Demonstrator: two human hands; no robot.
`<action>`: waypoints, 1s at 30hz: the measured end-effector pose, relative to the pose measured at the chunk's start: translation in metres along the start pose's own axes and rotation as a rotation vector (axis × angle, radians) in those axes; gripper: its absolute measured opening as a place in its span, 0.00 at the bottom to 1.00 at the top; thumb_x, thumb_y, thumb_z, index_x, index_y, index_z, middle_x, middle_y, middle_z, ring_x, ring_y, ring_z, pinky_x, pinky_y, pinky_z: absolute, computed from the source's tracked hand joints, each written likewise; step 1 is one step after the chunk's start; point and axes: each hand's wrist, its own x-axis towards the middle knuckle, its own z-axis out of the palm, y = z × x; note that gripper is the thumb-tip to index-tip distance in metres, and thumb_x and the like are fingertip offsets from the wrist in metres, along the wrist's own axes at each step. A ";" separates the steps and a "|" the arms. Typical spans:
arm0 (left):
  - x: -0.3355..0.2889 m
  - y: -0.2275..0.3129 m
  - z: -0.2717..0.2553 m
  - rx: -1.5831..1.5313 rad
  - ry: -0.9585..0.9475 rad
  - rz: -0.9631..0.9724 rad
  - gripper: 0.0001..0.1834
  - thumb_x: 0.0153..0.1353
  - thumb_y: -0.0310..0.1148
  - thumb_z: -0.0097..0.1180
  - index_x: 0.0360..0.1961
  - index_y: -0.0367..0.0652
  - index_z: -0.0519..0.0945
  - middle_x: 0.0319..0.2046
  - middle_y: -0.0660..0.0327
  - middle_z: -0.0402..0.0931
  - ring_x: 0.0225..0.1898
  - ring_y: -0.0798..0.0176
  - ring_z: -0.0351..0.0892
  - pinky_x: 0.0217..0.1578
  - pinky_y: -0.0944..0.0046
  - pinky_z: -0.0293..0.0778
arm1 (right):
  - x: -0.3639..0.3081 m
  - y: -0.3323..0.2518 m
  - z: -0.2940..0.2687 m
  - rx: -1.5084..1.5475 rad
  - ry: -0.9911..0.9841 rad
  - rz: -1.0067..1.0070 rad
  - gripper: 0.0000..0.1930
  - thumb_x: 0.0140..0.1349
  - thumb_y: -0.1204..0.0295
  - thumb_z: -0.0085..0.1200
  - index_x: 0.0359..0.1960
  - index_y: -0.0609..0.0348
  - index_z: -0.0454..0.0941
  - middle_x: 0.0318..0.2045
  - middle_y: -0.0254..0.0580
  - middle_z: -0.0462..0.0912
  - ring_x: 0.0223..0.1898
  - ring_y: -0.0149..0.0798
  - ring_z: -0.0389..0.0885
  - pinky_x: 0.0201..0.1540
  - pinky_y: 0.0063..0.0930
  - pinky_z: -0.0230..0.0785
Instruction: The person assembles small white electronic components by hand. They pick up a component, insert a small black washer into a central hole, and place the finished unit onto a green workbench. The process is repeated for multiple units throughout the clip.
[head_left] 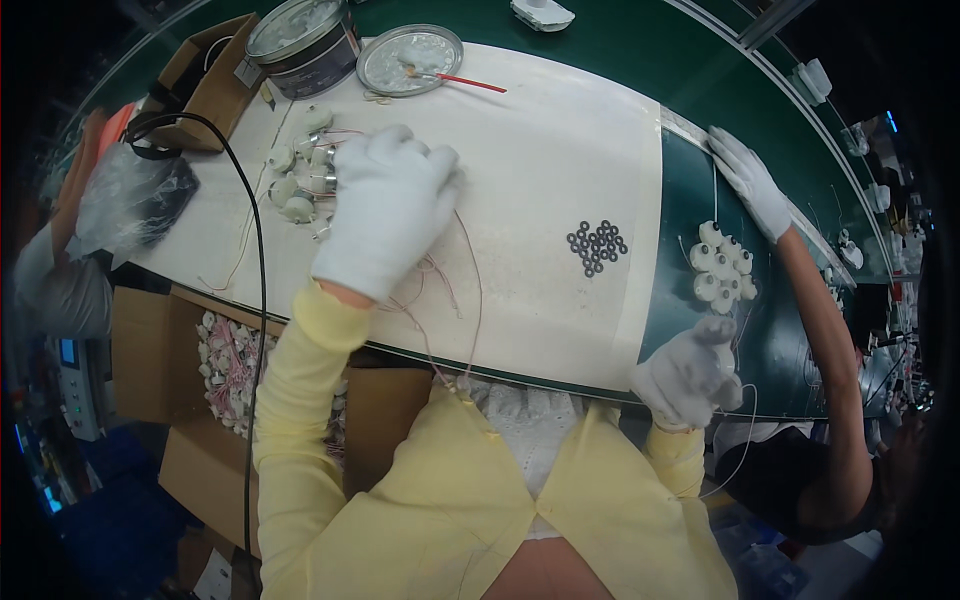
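Note:
My left hand (390,205), in a white glove, is over the table beside a cluster of small white-and-metal motor-like parts (297,185) with thin wires. Its fingers curl downward, and whatever they hold is hidden under the glove. Thin pink wires (473,262) trail from beneath it to the table's near edge. My right hand (688,375), also gloved, is at the near edge on the right with its fingers curled closed. What it grips cannot be made out; a thin white wire (752,412) loops beside it. Beyond it lies a group of round white parts (722,268) with dark centres.
Small black rings (597,247) lie on the white sheet. An open tin (303,45) stands at the far left beside its lid (400,55) with a red-handled brush (465,82). A cardboard box (190,370) holds wired parts below. A co-worker's gloved hand (750,180) rests at right.

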 end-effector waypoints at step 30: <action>-0.062 0.065 -0.006 -0.493 0.123 0.057 0.19 0.45 0.29 0.70 0.42 0.48 0.86 0.23 0.66 0.73 0.29 0.58 0.79 0.32 0.54 0.69 | 0.039 -0.032 0.031 -1.852 0.646 0.652 0.12 0.68 0.72 0.61 0.50 0.63 0.82 0.36 0.40 0.84 0.34 0.33 0.83 0.39 0.28 0.74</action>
